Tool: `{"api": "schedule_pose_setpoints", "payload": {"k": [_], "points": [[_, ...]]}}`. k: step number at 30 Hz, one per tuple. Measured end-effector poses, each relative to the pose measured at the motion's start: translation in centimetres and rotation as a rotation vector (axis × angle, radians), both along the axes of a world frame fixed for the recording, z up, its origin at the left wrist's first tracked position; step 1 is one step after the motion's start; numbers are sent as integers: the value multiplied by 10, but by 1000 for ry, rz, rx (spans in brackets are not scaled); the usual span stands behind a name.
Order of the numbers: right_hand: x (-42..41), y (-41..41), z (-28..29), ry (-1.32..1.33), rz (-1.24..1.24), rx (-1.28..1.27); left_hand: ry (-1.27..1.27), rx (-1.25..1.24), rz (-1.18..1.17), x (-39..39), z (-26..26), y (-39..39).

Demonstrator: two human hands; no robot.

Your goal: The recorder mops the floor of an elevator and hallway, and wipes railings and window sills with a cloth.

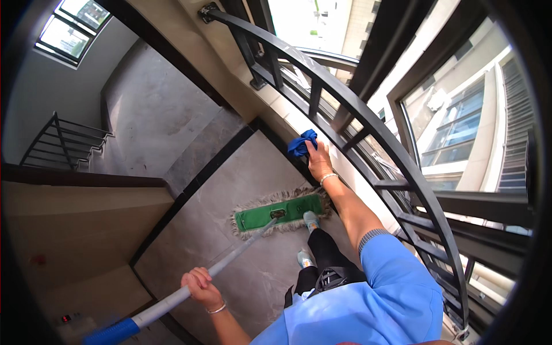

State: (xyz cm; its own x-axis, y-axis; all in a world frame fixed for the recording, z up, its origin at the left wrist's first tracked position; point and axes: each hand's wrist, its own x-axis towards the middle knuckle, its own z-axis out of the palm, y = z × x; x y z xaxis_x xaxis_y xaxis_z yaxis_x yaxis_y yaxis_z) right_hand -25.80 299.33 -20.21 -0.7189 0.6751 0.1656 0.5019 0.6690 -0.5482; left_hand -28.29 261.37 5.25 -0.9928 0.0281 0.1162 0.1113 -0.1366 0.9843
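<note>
My left hand (199,284) is closed around the grey pole (241,250) of a flat dust mop, below which a blue grip (113,332) covers the pole's near end. The mop head (258,217), green on top with a grey string fringe, lies flat on the tiled floor by my shoes. In my right hand (319,160) is a bunched blue cloth (304,143), held at the pale window sill (297,126) beneath the metal railing. Part of the cloth is hidden by my fingers.
A dark curved railing (345,92) runs along the windows on the right. An open window sash (465,116) stands beyond it. At the left, a doorway opens onto a grey landing (159,103) with a stair railing (60,140). Dark skirting (189,189) edges the floor (228,181).
</note>
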Motion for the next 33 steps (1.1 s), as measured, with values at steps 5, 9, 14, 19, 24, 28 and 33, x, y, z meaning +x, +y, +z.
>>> {"api": "schedule_pose_setpoints", "payload": {"k": [5,9,14,19,24,28,33], "points": [[-74,55,-14,226,-239,-187,-3,-56,7,5,6,14],[-127,40,19,189,-242,-9,-42,-101,77,7,6,-4],[-155,59,19,-48,-6,-91,-41,-55,235,-10,-3,-3],[-186,70,20,110,249,122,-46,-10,267,-25,-3,9],[-174,21,24,333,357,-233,-25,-60,179,-43,-5,24],[-181,1,148,664,281,-153,-72,-38,184,-51,-3,32],[-230,42,293,887,137,373,-42,-30,155,-57,-6,33]]}}
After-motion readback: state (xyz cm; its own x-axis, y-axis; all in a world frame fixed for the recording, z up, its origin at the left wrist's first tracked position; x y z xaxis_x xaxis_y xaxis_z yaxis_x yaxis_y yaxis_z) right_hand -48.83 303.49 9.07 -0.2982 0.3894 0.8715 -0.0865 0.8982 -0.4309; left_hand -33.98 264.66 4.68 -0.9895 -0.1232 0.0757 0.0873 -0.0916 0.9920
